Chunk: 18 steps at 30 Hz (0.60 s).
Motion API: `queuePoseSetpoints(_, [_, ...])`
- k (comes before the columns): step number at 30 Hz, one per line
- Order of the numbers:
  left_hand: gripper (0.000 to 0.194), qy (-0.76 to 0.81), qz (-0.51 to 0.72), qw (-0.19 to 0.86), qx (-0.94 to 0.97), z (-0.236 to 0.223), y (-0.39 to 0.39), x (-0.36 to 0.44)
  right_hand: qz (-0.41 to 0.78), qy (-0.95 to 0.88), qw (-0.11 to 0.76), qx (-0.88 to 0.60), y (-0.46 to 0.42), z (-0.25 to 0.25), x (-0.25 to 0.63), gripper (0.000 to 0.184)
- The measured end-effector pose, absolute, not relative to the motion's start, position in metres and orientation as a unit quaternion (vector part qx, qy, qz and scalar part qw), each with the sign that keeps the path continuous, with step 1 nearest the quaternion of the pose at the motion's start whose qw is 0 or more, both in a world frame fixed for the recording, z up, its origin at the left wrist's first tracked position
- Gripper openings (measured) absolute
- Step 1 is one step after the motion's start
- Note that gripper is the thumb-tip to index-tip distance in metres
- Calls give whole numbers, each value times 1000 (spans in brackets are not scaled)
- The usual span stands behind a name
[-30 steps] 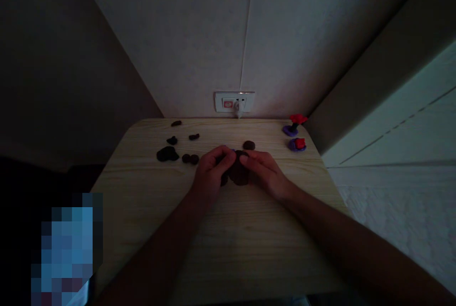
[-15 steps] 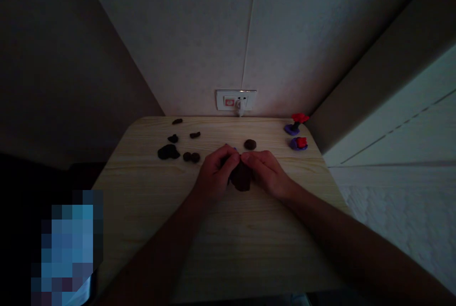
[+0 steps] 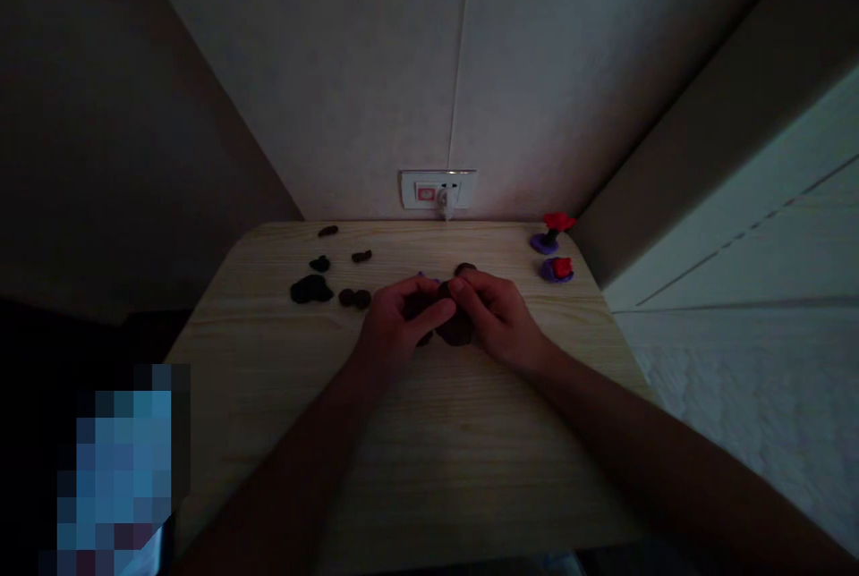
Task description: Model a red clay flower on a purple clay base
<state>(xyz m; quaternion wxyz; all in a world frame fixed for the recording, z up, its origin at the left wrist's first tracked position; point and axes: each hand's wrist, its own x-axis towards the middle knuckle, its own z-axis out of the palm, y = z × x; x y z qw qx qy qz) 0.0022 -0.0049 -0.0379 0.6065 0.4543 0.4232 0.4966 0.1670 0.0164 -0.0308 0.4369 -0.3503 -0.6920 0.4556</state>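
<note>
Both hands meet over the middle of the table around a dark brown lump of modelling clay (image 3: 455,330). My left hand (image 3: 387,326) is curled at the lump's left side, thumb stretched across it. My right hand (image 3: 502,318) pinches at the lump's top edge with thumb and index finger. Shadow and the fingers hide much of the clay. Just behind my right fingertips, a round brown clay piece (image 3: 464,268) is partly covered. Something small and purple (image 3: 421,275) shows behind my left fingers.
On the table's (image 3: 403,469) left lie a flat black clay piece (image 3: 310,290), two joined brown balls (image 3: 354,298) and several small dark bits. Back right stand a red flower shape on a purple base (image 3: 554,232) and a red-and-purple clay piece (image 3: 558,269). A wall socket (image 3: 438,190) holds a plug.
My left thumb has shifted down, away from the right fingertips, and a gap shows between the hands' tips. The right hand now covers part of the round brown piece. The view has shifted slightly.
</note>
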Motion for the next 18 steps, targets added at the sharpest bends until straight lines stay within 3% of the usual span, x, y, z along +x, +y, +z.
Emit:
queuePoseSetpoints(8, [27, 469, 469, 547, 511, -34, -5, -2, 525, -677, 389, -340, 17, -29, 169, 39])
queuePoseSetpoints(18, [28, 433, 494, 600, 457, -39, -5, 1, 578, -629, 410, -320, 18, -35, 165, 42])
